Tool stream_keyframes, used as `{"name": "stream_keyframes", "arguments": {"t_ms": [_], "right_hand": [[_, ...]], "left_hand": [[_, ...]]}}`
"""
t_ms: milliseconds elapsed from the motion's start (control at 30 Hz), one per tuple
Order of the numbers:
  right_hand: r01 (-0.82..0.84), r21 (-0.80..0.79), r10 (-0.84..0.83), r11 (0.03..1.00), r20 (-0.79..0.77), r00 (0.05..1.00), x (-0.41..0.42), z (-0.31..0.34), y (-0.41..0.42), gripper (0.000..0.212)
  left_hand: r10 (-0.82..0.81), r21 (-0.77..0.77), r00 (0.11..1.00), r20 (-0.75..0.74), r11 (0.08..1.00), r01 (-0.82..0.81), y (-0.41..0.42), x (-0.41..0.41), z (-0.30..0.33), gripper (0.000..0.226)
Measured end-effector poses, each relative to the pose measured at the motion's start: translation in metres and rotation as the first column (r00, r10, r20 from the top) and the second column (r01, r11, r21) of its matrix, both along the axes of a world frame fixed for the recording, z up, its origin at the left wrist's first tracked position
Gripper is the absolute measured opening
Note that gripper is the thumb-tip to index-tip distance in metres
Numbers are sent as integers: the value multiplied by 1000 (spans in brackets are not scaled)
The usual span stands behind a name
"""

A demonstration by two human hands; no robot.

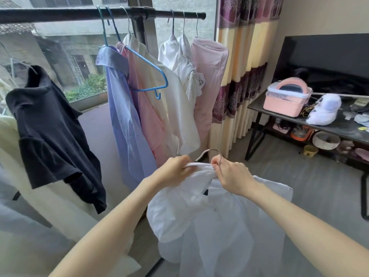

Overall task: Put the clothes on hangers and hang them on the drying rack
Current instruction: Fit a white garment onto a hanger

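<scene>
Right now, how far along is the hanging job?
Done: several garments already hang on the black rail, among them a lilac shirt, a pink one and a dark top. In hand: the left hand and right hand grip the collar of a white shirt around a metal hanger hook. Left: hook it on the rail. A blue hanger hangs empty.

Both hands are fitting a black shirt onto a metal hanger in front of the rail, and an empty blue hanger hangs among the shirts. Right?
Not quite. The shirt in the hands is white, not black; the black one already hangs at the left. The left hand and right hand do hold it at the metal hanger, and the blue hanger hangs empty, as the head view shows.
</scene>
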State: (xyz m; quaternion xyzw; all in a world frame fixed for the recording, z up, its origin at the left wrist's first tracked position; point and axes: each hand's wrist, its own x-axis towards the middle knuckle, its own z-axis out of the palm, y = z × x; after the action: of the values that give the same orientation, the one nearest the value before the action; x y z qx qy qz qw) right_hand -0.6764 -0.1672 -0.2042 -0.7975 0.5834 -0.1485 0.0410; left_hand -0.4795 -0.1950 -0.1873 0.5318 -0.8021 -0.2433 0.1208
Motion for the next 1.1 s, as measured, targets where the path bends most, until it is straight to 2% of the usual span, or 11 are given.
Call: {"name": "stream_keyframes", "arguments": {"t_ms": [100, 200, 300, 367, 433, 533, 633, 767, 900, 1033, 1100], "right_hand": [[19, 37, -16, 999, -82, 996, -11, -6, 4, 26], [0, 74, 9, 997, -122, 992, -19, -12, 10, 24], [-60, 122, 70, 991, -85, 994, -25, -17, 20, 18], [-76, 149, 81, 986, -26, 996, -29, -19, 24, 18], [-40, 171, 21, 984, 114, 993, -34, -21, 26, 34], [109, 190, -173, 976, 359, 917, -43, -21, 26, 42], [250, 262, -356, 932, 536, 766, -50, -21, 23, 35], [341, 291, -443, 894, 691, 572, -53, -22, 14, 16], [411, 302, -479, 860, 756, 446, -49, -22, 5, 21], [471, 320, -510, 822, 781, 361, -43, -20, 0, 27], [471, 324, -511, 820, 785, 350, -40, -17, -1, 28]], "left_hand": [[-113, 142, 972, 206, 986, 84, 1, 1, 12, 35], [-65, -152, 876, 478, 976, 155, -8, -3, 22, 15], [165, -526, 946, 279, 851, 7, -23, -7, 27, 20], [279, -601, 956, 87, 780, -174, -32, -12, 25, 33], [343, -479, 926, 158, 847, -232, -38, -18, 18, 49], [265, -41, 897, 355, 963, -268, -46, -17, -4, 85], [223, 229, 958, 179, 938, -262, -43, -10, -23, 90], [260, 90, 963, -66, 963, -254, -27, -4, -48, 46], [437, -46, 735, -519, 844, -535, -3, -2, -67, 51], [409, -134, 739, -535, 823, -552, 18, -8, -73, 67], [451, -76, 704, -549, 812, -579, 18, -11, -74, 70]]}}
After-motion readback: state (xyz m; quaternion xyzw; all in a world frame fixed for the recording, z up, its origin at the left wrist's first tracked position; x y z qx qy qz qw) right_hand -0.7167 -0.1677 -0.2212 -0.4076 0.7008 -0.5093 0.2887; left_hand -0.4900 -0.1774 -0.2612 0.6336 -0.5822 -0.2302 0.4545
